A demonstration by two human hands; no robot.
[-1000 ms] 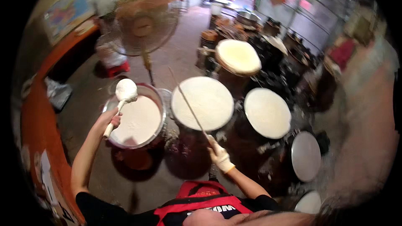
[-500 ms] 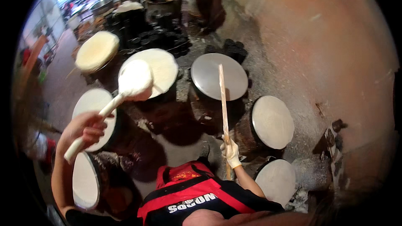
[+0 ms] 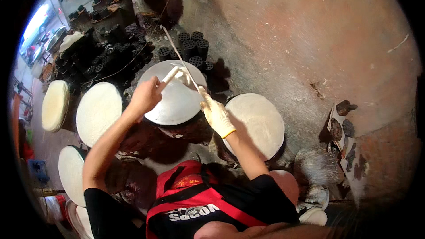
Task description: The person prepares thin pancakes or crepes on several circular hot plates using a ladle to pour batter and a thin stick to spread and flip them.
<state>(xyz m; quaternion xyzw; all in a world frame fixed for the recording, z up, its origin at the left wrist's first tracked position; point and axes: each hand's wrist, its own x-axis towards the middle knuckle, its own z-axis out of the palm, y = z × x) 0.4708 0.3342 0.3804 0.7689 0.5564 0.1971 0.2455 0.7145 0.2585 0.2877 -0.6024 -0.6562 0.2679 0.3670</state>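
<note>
My left hand (image 3: 147, 95) is bare and wrapped round a thick white handle (image 3: 170, 77). The handle belongs to a tool whose pale head (image 3: 183, 76) is partly hidden and hangs over a bare round metal griddle (image 3: 170, 106). My right hand (image 3: 215, 115) wears a cream knitted glove and is closed on a long thin wooden stick (image 3: 177, 52). The stick slants up and left across the griddle, passing close to the tool's head; whether they touch I cannot tell. Right of the griddle, a round plate (image 3: 256, 126) is covered by a pale layer.
More round plates with white layers (image 3: 99, 114) stand on drum-like stoves to the left. Black perforated coal briquettes (image 3: 190, 48) are stacked behind the griddle, and many more (image 3: 99, 59) lie at the far left. A stained wall (image 3: 318, 31) rises on the right.
My left hand has brought the white-handled tool from the left to the bare griddle. My right hand has moved forward, and its stick now leans left. The view has shifted right.
</note>
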